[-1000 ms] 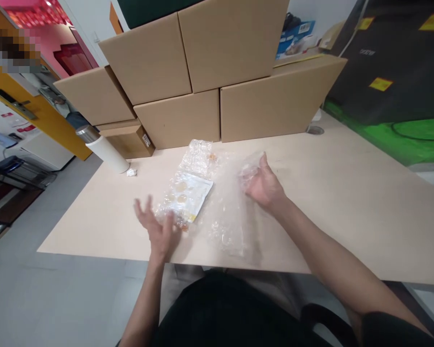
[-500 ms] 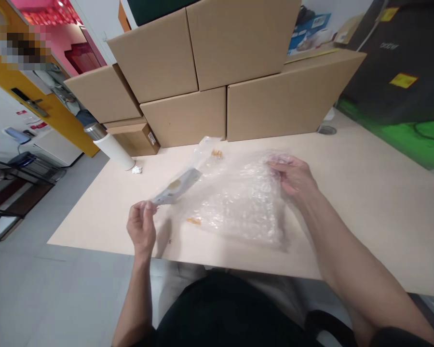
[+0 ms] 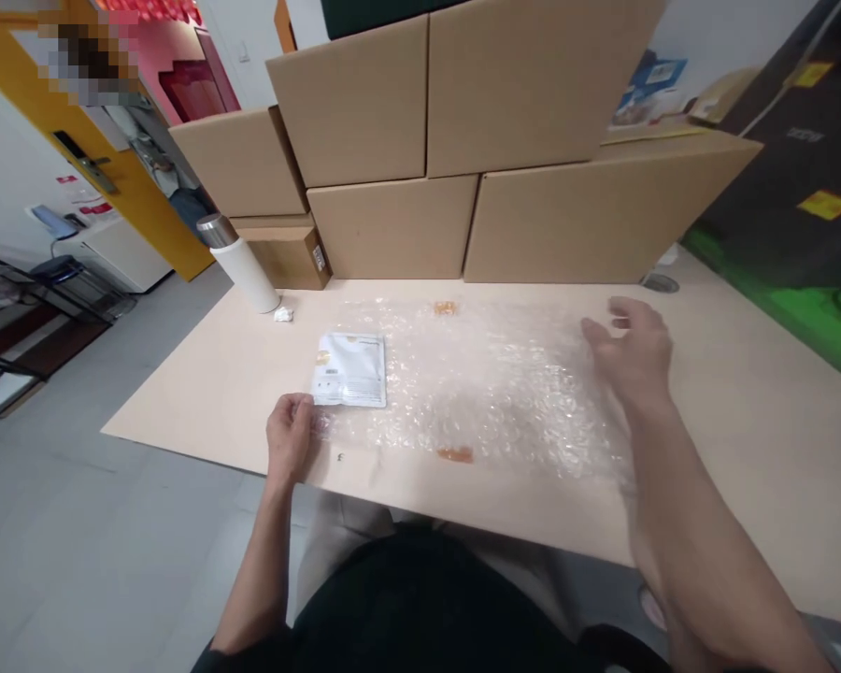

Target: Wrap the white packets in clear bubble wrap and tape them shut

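A sheet of clear bubble wrap [image 3: 491, 374] lies spread across the table, with orange-brown tape [image 3: 455, 455] on its near edge and another piece of tape [image 3: 445, 307] on its far edge. On its left end rests a flat white pouch [image 3: 351, 371] with small print. My left hand [image 3: 291, 435] is closed at the wrap's near left corner, just beside the pouch's lower corner. Over the right end of the wrap is my right hand [image 3: 634, 350], its fingers apart and nothing visible in them.
Stacked cardboard boxes [image 3: 392, 229] line the back of the table [image 3: 203, 383]. At the back left stand a white bottle [image 3: 247, 273] with a steel cap and a crumpled white scrap [image 3: 284, 315]. A dark case [image 3: 785, 159] is at the right, over something green.
The bubble wrap has gone from lifted and bunched to flat on the table. The pouch now lies face up on it. My right hand has let go and moved right.
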Available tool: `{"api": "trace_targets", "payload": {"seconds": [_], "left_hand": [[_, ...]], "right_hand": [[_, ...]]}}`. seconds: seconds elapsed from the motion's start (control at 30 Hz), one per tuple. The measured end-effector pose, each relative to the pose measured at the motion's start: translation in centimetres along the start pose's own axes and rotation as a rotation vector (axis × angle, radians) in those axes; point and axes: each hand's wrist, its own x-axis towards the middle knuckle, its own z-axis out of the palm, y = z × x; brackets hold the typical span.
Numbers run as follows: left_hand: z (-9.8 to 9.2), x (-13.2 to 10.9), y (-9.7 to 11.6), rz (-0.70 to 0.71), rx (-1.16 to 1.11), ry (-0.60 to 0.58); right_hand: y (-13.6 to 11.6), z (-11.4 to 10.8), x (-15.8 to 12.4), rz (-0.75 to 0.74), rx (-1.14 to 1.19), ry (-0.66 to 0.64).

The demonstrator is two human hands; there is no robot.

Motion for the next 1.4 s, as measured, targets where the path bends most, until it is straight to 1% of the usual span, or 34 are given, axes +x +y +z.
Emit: {"api": "trace_targets", "payload": {"seconds": [0.07, 0.13, 0.27, 0.3, 0.4, 0.5, 0.63, 0.7, 0.77, 0.83, 0.93, 1.0, 1.13, 1.23, 1.3, 1.4], "left_hand": [[-0.1, -0.2, 0.0, 0.013, 0.013, -0.006], [-0.1, -0.3, -0.2, 0.024, 0.018, -0.007], [0.2, -0.4, -0.7, 0.052, 0.010, -0.014], [0.2, -0.4, -0.9, 0.061, 0.007, -0.017], [0.5, -0.5, -1.3, 0.084, 0.006, -0.033], [0.5, -0.5, -1.4, 0.097, 0.019, -0.055], [0.5, -0.6, -1.4, 0.103, 0.035, -0.070], [0.5, -0.7, -1.4, 0.104, 0.035, -0.076], [0.5, -0.7, -1.4, 0.105, 0.028, -0.083], [0.6, -0.8, -1.4, 0.106, 0.013, -0.085], [0.6, -0.7, -1.5, 0.099, -0.025, -0.078], [0.5, -0.6, -1.7, 0.086, -0.064, -0.080], [-0.6, -0.3, -2.2, 0.025, -0.167, -0.085], [-1.5, -0.2, -2.5, -0.031, -0.259, -0.093], [-1.9, -0.3, -2.5, -0.066, -0.320, -0.109], [-2.0, -0.3, -2.5, -0.107, -0.368, -0.117]], "right_hand": [[0.0, 2.9, 0.0, 0.050, -0.034, -0.055], [0.4, 6.5, -0.1, 0.106, -0.064, -0.100], [1.9, 14.0, -0.3, 0.318, -0.138, -0.198], [2.2, 15.5, -0.2, 0.337, -0.146, -0.205], [3.0, 18.7, 0.4, 0.368, -0.147, -0.225], [3.8, 20.4, 0.9, 0.381, -0.133, -0.250], [5.1, 21.6, 1.3, 0.320, -0.112, -0.164], [5.6, 21.7, 1.6, 0.296, -0.099, -0.123], [5.7, 21.7, 2.0, 0.293, -0.083, -0.110], [5.6, 21.5, 2.5, 0.309, -0.063, -0.122], [5.2, 21.1, 2.7, 0.331, 0.001, -0.180], [4.9, 20.6, 2.7, 0.313, 0.068, -0.214], [4.6, 19.1, 2.3, 0.244, 0.197, -0.210], [5.2, 18.1, 1.8, 0.242, 0.259, -0.198], [5.9, 18.0, 1.4, 0.267, 0.287, -0.210], [6.9, 19.0, 0.9, 0.297, 0.327, -0.239]]}}
